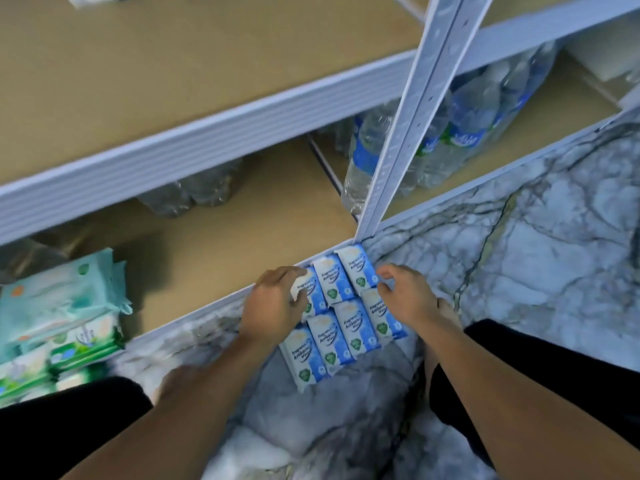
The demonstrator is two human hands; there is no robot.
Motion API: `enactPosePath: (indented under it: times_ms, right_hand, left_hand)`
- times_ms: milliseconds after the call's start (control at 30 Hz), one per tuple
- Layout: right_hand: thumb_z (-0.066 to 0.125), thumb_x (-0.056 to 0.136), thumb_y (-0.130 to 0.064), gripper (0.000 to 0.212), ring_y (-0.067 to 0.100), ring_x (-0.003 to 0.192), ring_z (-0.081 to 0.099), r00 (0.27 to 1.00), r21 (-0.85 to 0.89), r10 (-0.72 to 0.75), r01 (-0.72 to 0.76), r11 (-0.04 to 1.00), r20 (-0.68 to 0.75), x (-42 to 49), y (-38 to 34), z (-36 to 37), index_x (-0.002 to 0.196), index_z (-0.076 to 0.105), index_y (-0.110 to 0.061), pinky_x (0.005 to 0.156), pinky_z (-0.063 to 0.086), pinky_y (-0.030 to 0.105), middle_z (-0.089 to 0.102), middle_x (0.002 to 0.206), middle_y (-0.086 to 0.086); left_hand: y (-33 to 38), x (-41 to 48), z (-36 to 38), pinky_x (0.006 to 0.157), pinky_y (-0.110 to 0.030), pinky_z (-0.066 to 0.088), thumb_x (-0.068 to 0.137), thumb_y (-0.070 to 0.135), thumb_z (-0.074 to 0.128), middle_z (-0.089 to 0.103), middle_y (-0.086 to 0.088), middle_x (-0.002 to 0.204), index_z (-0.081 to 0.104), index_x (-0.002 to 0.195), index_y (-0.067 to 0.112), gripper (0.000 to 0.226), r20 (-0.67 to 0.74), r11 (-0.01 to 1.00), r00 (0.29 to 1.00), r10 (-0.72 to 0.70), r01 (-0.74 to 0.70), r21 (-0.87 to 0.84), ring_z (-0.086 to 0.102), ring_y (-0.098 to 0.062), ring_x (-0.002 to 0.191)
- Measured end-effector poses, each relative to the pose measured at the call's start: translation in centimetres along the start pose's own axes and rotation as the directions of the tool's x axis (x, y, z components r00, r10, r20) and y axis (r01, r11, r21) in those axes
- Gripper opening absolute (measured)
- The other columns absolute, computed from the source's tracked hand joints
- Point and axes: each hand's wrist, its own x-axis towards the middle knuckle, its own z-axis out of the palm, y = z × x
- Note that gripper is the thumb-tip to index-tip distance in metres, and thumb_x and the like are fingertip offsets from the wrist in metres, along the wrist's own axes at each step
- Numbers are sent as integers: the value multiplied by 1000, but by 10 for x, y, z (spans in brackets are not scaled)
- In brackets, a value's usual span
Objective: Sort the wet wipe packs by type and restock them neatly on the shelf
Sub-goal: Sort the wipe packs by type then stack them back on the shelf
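Left of the shelf upright: left hand covers most of one blue wipe pack; green packs blurred, cut by frame edge. Behind the upright: bottles partly hidden.

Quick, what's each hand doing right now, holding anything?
Left hand: grips the top-left blue wipe pack.
Right hand: fingers curled against the top-right pack; whether it grips cannot be told.

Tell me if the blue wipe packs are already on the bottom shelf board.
No, the blue wipe packs lie in two rows on the marble floor, just outside the bottom shelf board.
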Motion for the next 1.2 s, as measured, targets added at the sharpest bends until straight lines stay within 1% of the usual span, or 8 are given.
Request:
enactPosePath:
  times_ms: [133, 267, 500, 600, 733, 833, 967, 1200]
  right_hand:
    - [60, 95, -23, 32, 30, 106, 63, 992, -10, 79, -78, 997, 97, 25, 9, 24, 125, 64, -13, 90, 52, 40, 66, 120, 12]
    - [56, 99, -35, 55, 30, 127, 52, 962, -12, 169, -171, 985, 215, 49, 11, 42, 150, 42, -20, 102, 47, 39, 52, 144, 10]
    - [44, 103, -31, 49, 34, 96, 64, 941, 99, 262, -287, 953, 214, 62, 9, 58, 150, 35, -28, 87, 53, 46, 67, 111, 16]
    - [55, 99, -25, 47, 28, 100, 64, 942, 230, 292, -325, 917, 166, 61, 12, 58, 145, 41, -27, 90, 53, 44, 66, 119, 8]
    - [63, 94, -20, 36, 18, 96, 62, 939, 301, 301, -339, 891, 166, 63, 10, 52, 130, 57, -13, 83, 48, 29, 65, 108, 0]
    - [64, 92, -28, 23, 22, 90, 65, 951, 232, 255, -291, 928, 173, 64, 5, 52, 112, 68, -17, 75, 52, 30, 67, 100, 3]
    - [60, 93, -41, 36, 30, 98, 63, 948, 130, 248, -277, 952, 200, 64, 4, 55, 123, 58, -21, 88, 53, 47, 68, 108, 8]
    - [56, 97, -31, 38, 35, 104, 62, 953, 86, 301, -304, 949, 43, 56, -8, 56, 133, 48, -18, 99, 43, 46, 71, 107, 11]
  left_hand:
    - [-16, -7, 51, 81, -32, 52, 92, 32, 68, 65, -5, 122, 60, 128, 16, 40, 161, 875, 877, -453, 472, -109, 65, -24, 101]
    - [-27, -8, 91, 81, -39, 58, 89, 41, 70, 71, 1, 113, 61, 112, 20, 33, 317, 594, 672, -670, 741, -314, 68, -14, 93]
    - [-15, 15, 109, 66, -28, 47, 88, 33, 74, 59, 11, 84, 51, 92, 25, 24, 290, 353, 530, -797, 798, -489, 60, -9, 76]
    - [-14, 22, 111, 58, -23, 44, 86, 24, 77, 58, 10, 82, 52, 90, 24, 26, 336, 238, 468, -818, 805, -543, 54, -3, 69]
    - [-18, 21, 110, 63, -24, 48, 82, 24, 81, 68, 3, 101, 60, 113, 15, 38, 353, 218, 466, -811, 802, -556, 64, -8, 81]
    - [-19, 20, 110, 74, -31, 54, 81, 24, 82, 68, 3, 103, 56, 111, 18, 40, 339, 227, 472, -814, 795, -563, 67, -15, 89]
    - [-19, 21, 110, 71, -28, 50, 84, 23, 79, 66, 4, 103, 52, 108, 21, 36, 324, 261, 495, -806, 788, -557, 64, -11, 85]
    - [-25, 21, 94, 57, -25, 42, 84, 19, 80, 58, 2, 103, 44, 119, 22, 50, 414, 118, 432, -801, 793, -598, 59, -10, 80]
